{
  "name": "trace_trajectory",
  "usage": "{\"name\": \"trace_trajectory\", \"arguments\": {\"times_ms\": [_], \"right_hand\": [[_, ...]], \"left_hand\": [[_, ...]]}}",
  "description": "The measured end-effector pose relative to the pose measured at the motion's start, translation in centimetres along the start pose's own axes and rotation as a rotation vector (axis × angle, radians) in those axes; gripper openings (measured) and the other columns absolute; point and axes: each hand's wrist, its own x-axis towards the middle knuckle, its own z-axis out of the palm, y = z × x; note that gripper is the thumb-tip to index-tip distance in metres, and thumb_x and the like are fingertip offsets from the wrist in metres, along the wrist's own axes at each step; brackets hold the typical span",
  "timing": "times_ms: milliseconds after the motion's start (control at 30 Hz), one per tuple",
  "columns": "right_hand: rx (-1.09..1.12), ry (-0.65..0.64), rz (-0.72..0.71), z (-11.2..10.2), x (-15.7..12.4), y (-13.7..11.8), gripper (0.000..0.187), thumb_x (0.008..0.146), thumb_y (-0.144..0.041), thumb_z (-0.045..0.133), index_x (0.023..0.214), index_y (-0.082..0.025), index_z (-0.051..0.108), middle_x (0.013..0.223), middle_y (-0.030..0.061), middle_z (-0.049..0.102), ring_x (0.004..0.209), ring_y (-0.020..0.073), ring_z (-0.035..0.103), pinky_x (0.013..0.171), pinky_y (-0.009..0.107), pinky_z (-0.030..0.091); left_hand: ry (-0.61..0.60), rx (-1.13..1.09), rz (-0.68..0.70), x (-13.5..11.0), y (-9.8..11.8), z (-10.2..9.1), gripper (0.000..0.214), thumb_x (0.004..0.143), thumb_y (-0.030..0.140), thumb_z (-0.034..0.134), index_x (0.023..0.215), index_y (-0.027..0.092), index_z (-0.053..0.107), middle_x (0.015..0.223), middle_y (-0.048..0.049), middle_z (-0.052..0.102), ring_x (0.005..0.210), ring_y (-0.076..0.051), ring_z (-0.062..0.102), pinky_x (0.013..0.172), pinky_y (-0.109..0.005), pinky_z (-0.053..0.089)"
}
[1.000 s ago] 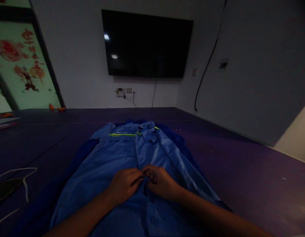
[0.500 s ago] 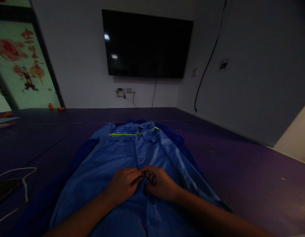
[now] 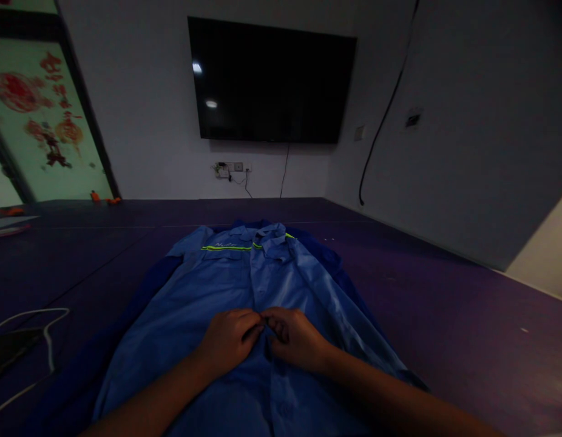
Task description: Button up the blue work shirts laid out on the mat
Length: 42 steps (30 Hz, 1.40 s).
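A blue work shirt (image 3: 203, 291) with darker blue sleeves and a yellow-green chest stripe lies spread on the purple floor, its collar away from me. At the middle of its front, my left hand (image 3: 230, 340) pinches the edge of the front opening. Close against it, my right hand (image 3: 297, 338) has its fingers curled on the same edge from the other side. The fingertips of both hands meet there. Whatever small part of the shirt sits between them is hidden. Below the hands the front placket runs on toward me.
A white cable (image 3: 48, 340) and a dark flat object (image 3: 12, 349) lie at the left. Small orange things (image 3: 95, 196) rest by the glass door. A television (image 3: 272, 82) hangs on the far wall, and a black cord (image 3: 390, 103) dangles at the right.
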Motion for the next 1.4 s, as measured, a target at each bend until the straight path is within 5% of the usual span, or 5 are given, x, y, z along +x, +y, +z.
{"name": "trace_trajectory", "arguments": {"times_ms": [433, 667, 1000, 1200, 1400], "right_hand": [[-0.027, -0.008, 0.011, 0.0, -0.1, -0.4, 0.037, 0.057, -0.001, 0.044, 0.089, -0.017, 0.057, 0.058, -0.0067, 0.044, 0.047, 0.0051, 0.038, 0.042, 0.015, 0.026], [0.018, 0.131, 0.02, -0.2, -0.1, -0.6, 0.037, 0.063, -0.006, 0.047, 0.096, -0.017, 0.059, 0.06, -0.0049, 0.049, 0.051, 0.0081, 0.043, 0.048, 0.018, 0.031], [0.083, 0.397, 0.068, -0.5, 0.1, -0.2, 0.026, 0.072, -0.015, 0.047, 0.096, -0.017, 0.057, 0.052, -0.0069, 0.035, 0.046, 0.0077, 0.037, 0.044, 0.019, 0.029], [0.24, 0.458, 0.091, -0.4, 0.2, -0.3, 0.022, 0.077, -0.027, 0.05, 0.097, -0.018, 0.054, 0.057, -0.0054, 0.04, 0.045, 0.0079, 0.044, 0.041, 0.019, 0.037], [0.27, 0.413, -0.036, -0.8, 0.1, -1.1, 0.026, 0.077, -0.025, 0.051, 0.103, -0.018, 0.054, 0.088, 0.0056, 0.061, 0.078, 0.015, 0.06, 0.071, 0.029, 0.05]], "left_hand": [[-0.027, 0.003, -0.037, 0.2, -0.3, 0.2, 0.023, 0.085, 0.024, 0.04, 0.075, 0.018, 0.059, 0.071, -0.0012, 0.063, 0.067, -0.012, 0.057, 0.059, -0.022, 0.038], [0.042, -0.234, -0.111, 0.0, 0.6, -0.6, 0.016, 0.08, 0.029, 0.048, 0.076, 0.017, 0.058, 0.068, 0.0005, 0.061, 0.06, -0.01, 0.053, 0.058, -0.021, 0.037], [-0.41, -0.677, -0.281, -0.6, 2.8, -0.7, 0.046, 0.062, 0.057, 0.061, 0.049, 0.015, 0.044, 0.046, 0.0053, 0.038, 0.044, -0.006, 0.034, 0.042, -0.02, 0.022], [-0.44, -0.697, -0.389, -1.2, 3.6, -0.9, 0.041, 0.055, 0.046, 0.069, 0.05, 0.016, 0.042, 0.048, 0.0062, 0.04, 0.048, -0.006, 0.036, 0.044, -0.019, 0.023], [-0.436, -0.945, -0.534, -0.9, 2.7, -0.1, 0.033, 0.055, 0.04, 0.066, 0.053, 0.016, 0.043, 0.045, 0.0072, 0.043, 0.042, -0.005, 0.036, 0.043, -0.02, 0.023]]}}
